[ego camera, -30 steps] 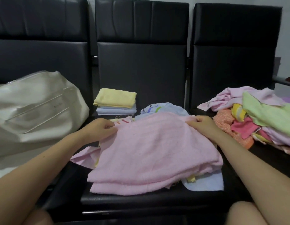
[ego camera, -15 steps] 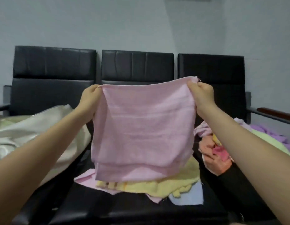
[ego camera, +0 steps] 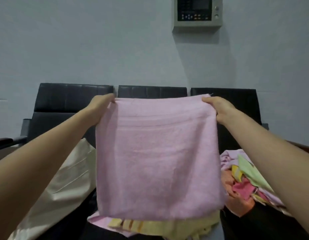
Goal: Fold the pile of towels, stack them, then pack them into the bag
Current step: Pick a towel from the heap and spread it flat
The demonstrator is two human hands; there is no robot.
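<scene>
Three black padded seats point(ego camera: 74, 99) in a row along a pale grey-blue wall point(ego camera: 81, 40), each backrest split by a seam. Dark armrest point(ego camera: 5, 142) at the far left edge. High on the wall, a beige control panel point(ego camera: 197, 13) with dark screen (small buttons and two knobs beneath).

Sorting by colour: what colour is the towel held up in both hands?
Pale pink towel, plain, clearest in the head view.

Count, head view: 1 pink towel point(ego camera: 157, 156) held up; 2 hands, left hand point(ego camera: 102, 108), right hand point(ego camera: 219, 108). 3 black seat backs point(ego camera: 152, 91) in row. 1 cream bag point(ego camera: 63, 184). 1 heap of unfolded towels point(ego camera: 245, 181), number indistinct. 1 yellow towel point(ego camera: 167, 227) below. 1 wall panel point(ego camera: 197, 13).
</scene>
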